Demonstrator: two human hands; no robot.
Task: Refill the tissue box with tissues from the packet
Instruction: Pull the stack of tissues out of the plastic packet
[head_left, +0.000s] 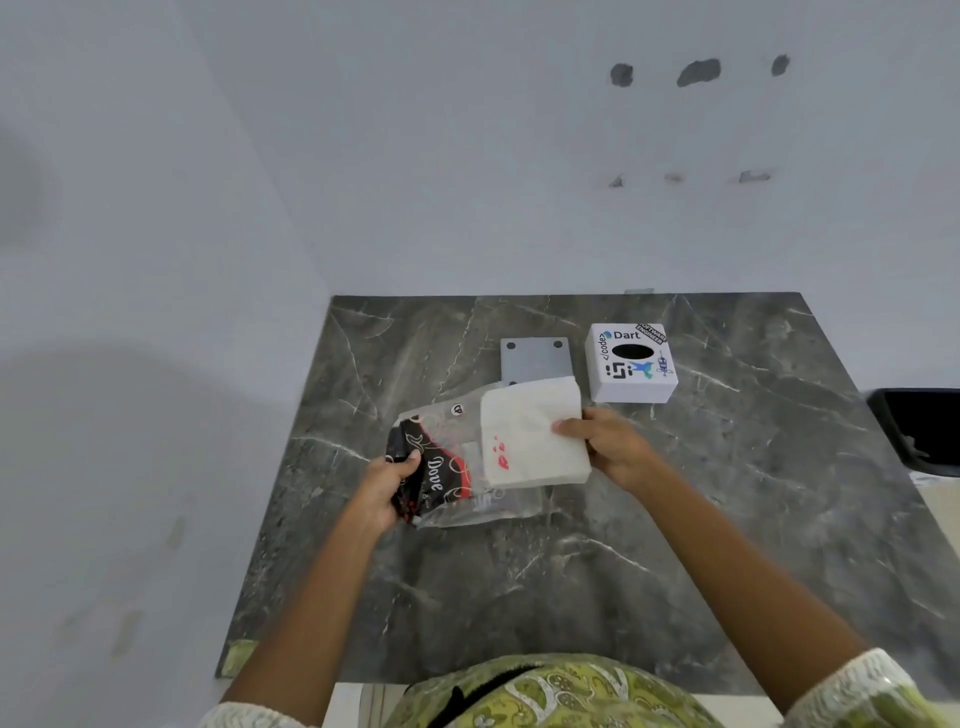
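Left hand: your left hand (390, 480) is clamped on the crumpled end of the packet (447, 467), thumb on top of the printed film, fingers curled beneath.
Right hand: your right hand (608, 444) pinches the right edge of the tissues (535, 431), thumb flat on top and the other fingers under the stack.
Packet: thin, glossy plastic, clear in the middle and black and red at your left, with white "Dove" lettering; it is creased and slack, lying low over the table (519, 597).
Tissues: a square, soft white stack with a fine pebbled surface and a few small red marks near its left edge; most of it shows outside the film (the left edge looks overlapped by clear plastic, though how far it sits inside you cannot tell).
Box: the box (631, 364) is a white cube with rounded corners and a dark oval slot on top, ringed by stickers, one reading "Dart"; it stands on the table beyond your right hand, apart from the tissues.
Plate: a flat grey plate (535, 358) with dark round spots at its corners lies just left of the box, its near edge hidden by the stack.
Table: dark grey stone veined in white, smooth and matte.
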